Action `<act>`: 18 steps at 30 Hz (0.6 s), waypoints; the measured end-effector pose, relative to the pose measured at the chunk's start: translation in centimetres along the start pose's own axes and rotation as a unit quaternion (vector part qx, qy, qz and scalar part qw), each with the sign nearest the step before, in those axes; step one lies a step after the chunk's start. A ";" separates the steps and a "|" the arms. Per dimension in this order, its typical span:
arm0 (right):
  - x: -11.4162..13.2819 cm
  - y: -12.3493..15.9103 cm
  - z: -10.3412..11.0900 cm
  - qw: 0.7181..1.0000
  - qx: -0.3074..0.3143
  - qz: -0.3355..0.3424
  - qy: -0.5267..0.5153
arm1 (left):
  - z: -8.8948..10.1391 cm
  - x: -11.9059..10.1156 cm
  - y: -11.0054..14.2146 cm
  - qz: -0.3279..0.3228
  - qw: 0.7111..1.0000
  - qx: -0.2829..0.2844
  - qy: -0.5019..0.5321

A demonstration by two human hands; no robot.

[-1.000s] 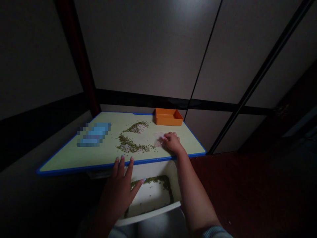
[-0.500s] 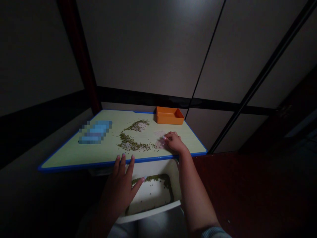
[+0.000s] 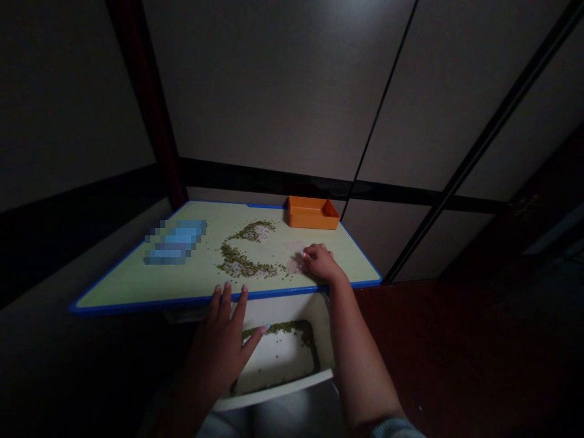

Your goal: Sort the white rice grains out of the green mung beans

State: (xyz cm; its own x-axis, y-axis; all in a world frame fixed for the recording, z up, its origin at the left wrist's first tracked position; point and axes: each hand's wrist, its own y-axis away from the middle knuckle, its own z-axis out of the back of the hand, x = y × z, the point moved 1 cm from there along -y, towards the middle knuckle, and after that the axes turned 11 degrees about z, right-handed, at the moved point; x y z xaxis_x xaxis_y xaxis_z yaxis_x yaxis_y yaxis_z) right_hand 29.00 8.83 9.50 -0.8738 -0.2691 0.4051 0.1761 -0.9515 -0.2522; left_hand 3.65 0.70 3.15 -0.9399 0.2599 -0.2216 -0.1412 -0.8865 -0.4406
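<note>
My right hand (image 3: 319,261) rests on the pale yellow tabletop with its fingers pinched together. What they hold, if anything, is too small or hidden to make out. Beside the fingertips lies a faint pinkish, see-through patch (image 3: 294,258). To its left, small green beans or seeds (image 3: 246,264) are scattered in a curved band, with pale pinkish bits among them. My left hand (image 3: 223,340) is open, fingers spread, its fingertips at the table's blue front edge. Below it sits a white drawer-like bin (image 3: 278,359) with more green grains along its inner edges.
An orange open box (image 3: 312,214) stands at the back right of the table (image 3: 150,289). A blurred-out light blue object (image 3: 177,242) lies on the left side. Behind the table rise grey cabinet panels (image 3: 274,91). Dark red floor (image 3: 420,340) shows at right.
The view has shifted slightly, so the table sits a little higher and to the right. Both hands keep nearly the same places and poses; the grains look unchanged.
</note>
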 end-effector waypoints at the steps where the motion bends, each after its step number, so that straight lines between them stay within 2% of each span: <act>1: 0.0 0.0 0.0 1.000 0.001 0.003 -0.006 | 0.0 0.0 0.0 0.000 1.000 -0.001 0.001; 13: 0.0 0.1 -0.3 0.998 -0.017 0.032 -0.044 | 0.1 -0.1 0.0 0.001 1.000 -0.002 0.003; 18: -0.2 0.0 -0.3 0.999 -0.024 0.016 -0.022 | 0.1 -0.1 -0.1 0.005 1.000 0.006 -0.002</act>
State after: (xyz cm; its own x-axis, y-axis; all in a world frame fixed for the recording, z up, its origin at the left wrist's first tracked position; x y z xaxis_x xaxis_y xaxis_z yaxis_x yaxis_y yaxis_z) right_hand 29.04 8.94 9.19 -0.8468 -0.3064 0.4348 0.1807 -0.9346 -0.3065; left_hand 3.74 0.67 3.32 -0.9427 0.2495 -0.2217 -0.1359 -0.8935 -0.4279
